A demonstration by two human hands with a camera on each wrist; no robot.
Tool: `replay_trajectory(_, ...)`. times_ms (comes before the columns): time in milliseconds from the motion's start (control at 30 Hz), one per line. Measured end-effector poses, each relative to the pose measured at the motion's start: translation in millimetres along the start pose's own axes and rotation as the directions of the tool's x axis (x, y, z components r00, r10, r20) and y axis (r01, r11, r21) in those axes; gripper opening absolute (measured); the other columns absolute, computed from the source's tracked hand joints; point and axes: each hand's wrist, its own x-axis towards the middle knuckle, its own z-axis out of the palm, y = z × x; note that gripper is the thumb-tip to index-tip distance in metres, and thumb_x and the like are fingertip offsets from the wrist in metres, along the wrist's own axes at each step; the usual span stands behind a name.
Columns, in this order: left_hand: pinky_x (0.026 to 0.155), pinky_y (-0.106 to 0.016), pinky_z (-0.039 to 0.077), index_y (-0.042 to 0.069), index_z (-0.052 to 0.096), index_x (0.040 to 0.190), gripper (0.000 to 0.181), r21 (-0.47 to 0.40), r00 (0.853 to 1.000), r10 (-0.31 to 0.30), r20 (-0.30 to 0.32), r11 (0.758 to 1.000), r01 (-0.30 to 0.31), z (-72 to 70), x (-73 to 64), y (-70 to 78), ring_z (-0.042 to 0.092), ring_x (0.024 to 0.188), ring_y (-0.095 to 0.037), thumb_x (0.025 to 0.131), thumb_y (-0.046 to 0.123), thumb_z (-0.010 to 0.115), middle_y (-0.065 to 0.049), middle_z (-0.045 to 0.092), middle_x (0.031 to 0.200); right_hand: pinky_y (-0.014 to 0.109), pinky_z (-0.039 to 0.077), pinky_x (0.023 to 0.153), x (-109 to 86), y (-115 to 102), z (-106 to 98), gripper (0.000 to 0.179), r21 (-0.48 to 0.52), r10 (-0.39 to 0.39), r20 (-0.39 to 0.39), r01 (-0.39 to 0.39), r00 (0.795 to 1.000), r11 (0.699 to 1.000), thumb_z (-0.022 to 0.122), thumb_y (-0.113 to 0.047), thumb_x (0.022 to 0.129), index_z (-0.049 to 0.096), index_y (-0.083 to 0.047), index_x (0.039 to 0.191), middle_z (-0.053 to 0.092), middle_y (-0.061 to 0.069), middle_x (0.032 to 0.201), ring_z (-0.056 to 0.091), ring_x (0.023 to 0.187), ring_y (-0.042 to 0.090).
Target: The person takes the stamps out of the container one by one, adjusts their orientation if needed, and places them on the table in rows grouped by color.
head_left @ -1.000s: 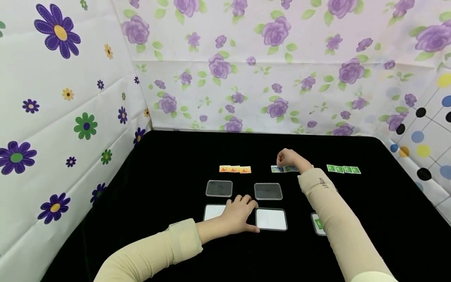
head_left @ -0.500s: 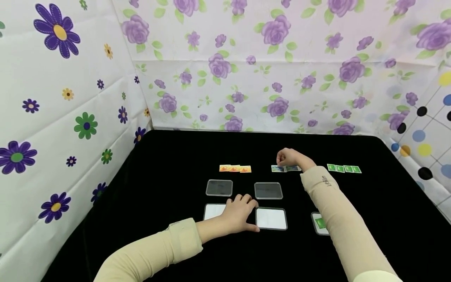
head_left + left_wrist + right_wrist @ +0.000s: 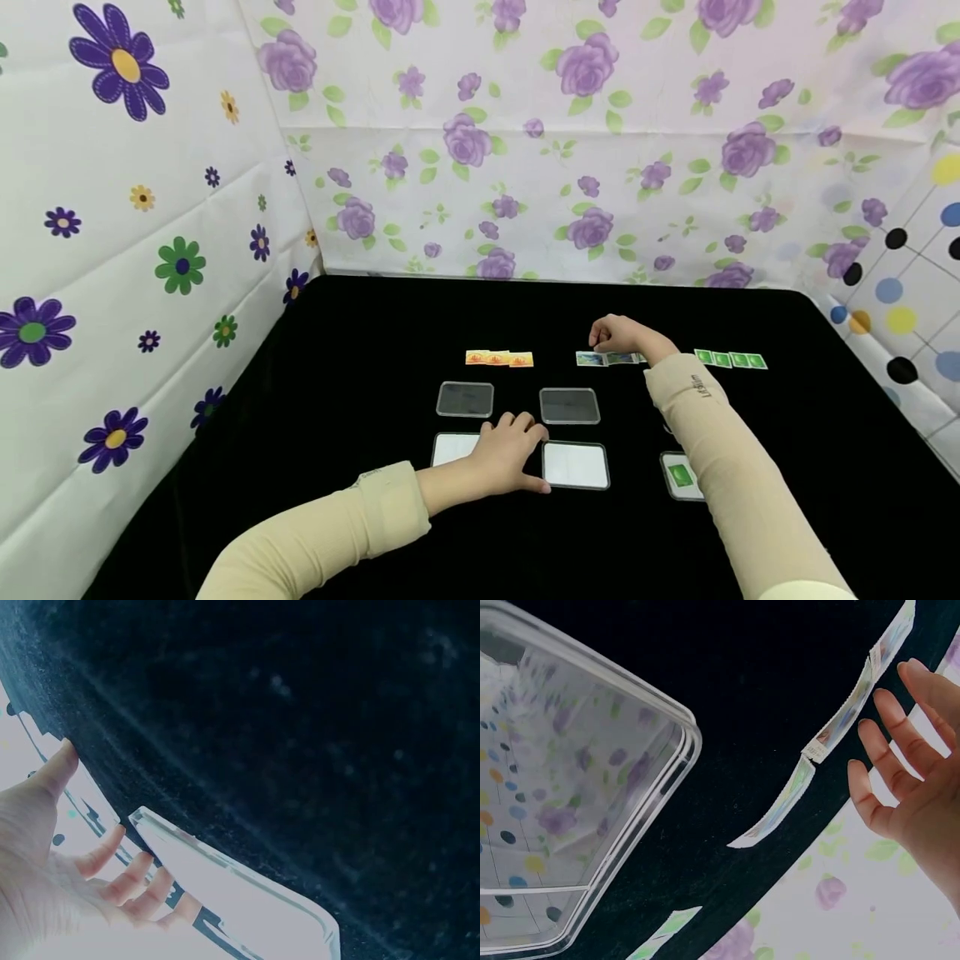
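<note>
Right hand, fingers bent, any pinch unclear, is at the table's leftmost blue stamp, apparently to pick it up, which calls for lifting a thin edge, left hand spread.

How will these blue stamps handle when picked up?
The blue stamps look paper-thin, so each is probably light and floppy. They lie flat on the black table, so an edge may be awkward to catch. Neighbours seem to touch, so one could drag another.

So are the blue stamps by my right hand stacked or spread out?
Spread out: the blue stamps lie in a row on the black tabletop.
</note>
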Motion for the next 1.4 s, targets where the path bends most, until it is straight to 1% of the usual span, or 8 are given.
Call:
replay_trajectory(333,0.073,-0.034,0.046,0.020,0.055,0.124,0.068,0.024,1.000,0.019,0.015,1.000,-0.019,-4.6,1.2,0.3,0.052,0.105,-0.019,0.071,0.058,0.073,-0.002,0.054,0.121,0.030,0.040,0.065,-4.4,-2.6,-1.0,0.008,-0.008,-0.015,0.007,0.015,1.000,1.000,0.057,0.001,0.088,0.060,0.005,0.094,0.057,0.017,0.079,0.047,0.068,0.015)
replay_trajectory(533,0.073,-0.034,0.046,0.021,0.053,0.127,0.071,0.037,0.999,0.024,0.047,0.999,-0.025,-5.9,1.5,0.3,0.052,0.104,-0.018,0.070,0.060,0.072,-0.001,0.054,0.121,0.028,0.039,0.064,-10.5,-2.2,-1.1,0.006,-0.038,-0.040,0.019,0.041,0.999,0.998,0.057,0.000,0.087,0.060,0.004,0.092,0.055,0.011,0.076,0.046,0.067,0.014)
replay_trajectory(667,0.074,-0.036,0.046,0.021,0.053,0.128,0.073,0.031,0.998,0.035,0.048,0.999,-0.037,-6.5,4.0,2.2,0.052,0.103,-0.018,0.070,0.061,0.071,-0.001,0.054,0.121,0.029,0.038,0.064,-14.5,-3.4,-3.2,0.006,-0.050,-0.051,0.014,0.051,0.999,0.997,0.057,-0.001,0.088,0.061,0.002,0.091,0.054,0.010,0.076,0.045,0.067,0.014)
replay_trajectory(867,0.075,-0.035,0.046,0.017,0.055,0.128,0.073,0.026,0.997,0.079,0.020,0.996,-0.080,-6.2,7.8,9.9,0.053,0.106,-0.019,0.072,0.061,0.070,-0.003,0.055,0.124,0.030,0.039,0.066,-22.7,-5.1,-5.3,0.009,-0.091,-0.033,0.020,0.035,0.999,0.995,0.058,-0.004,0.090,0.060,0.002,0.096,0.054,0.009,0.080,0.046,0.070,0.015)
replay_trajectory(1000,0.075,-0.033,0.046,0.015,0.055,0.128,0.072,0.014,0.994,0.107,-0.001,0.994,-0.107,-6.3,8.6,17.0,0.053,0.105,-0.018,0.074,0.059,0.069,-0.004,0.055,0.123,0.031,0.039,0.066,-29.0,-5.1,-5.2,0.011,-0.086,-0.046,0.018,0.047,0.999,0.995,0.057,-0.004,0.090,0.060,0.003,0.098,0.054,0.009,0.080,0.046,0.070,0.015)
replay_trajectory(1133,0.077,-0.034,0.047,0.013,0.056,0.128,0.071,0.031,0.989,0.146,-0.020,0.989,-0.145,-5.5,11.2,24.5,0.054,0.107,-0.019,0.076,0.059,0.067,-0.004,0.056,0.123,0.030,0.038,0.065,-36.3,-2.3,-5.5,0.011,-0.104,-0.040,0.014,0.042,0.999,0.994,0.057,-0.003,0.089,0.060,0.002,0.098,0.053,0.007,0.080,0.045,0.070,0.014)
replay_trajectory(1267,0.080,-0.035,0.047,0.013,0.056,0.129,0.069,0.036,0.982,0.184,-0.031,0.982,-0.183,-4.1,18.2,30.8,0.054,0.106,-0.018,0.077,0.058,0.067,-0.004,0.056,0.122,0.030,0.040,0.065,-44.5,-1.8,-8.7,0.012,-0.097,-0.032,0.003,0.032,0.999,0.995,0.059,-0.004,0.089,0.060,0.002,0.099,0.055,0.008,0.080,0.047,0.070,0.014)
replay_trajectory(1400,0.084,-0.038,0.049,0.014,0.055,0.130,0.069,0.036,0.977,0.210,-0.032,0.977,-0.209,-4.7,28.3,36.4,0.054,0.108,-0.018,0.078,0.058,0.066,-0.003,0.056,0.124,0.036,0.044,0.069,-52.3,-1.0,-12.5,0.014,-0.090,-0.031,-0.014,0.030,0.999,0.995,0.059,-0.005,0.089,0.060,0.002,0.101,0.057,0.011,0.086,0.052,0.076,0.018)
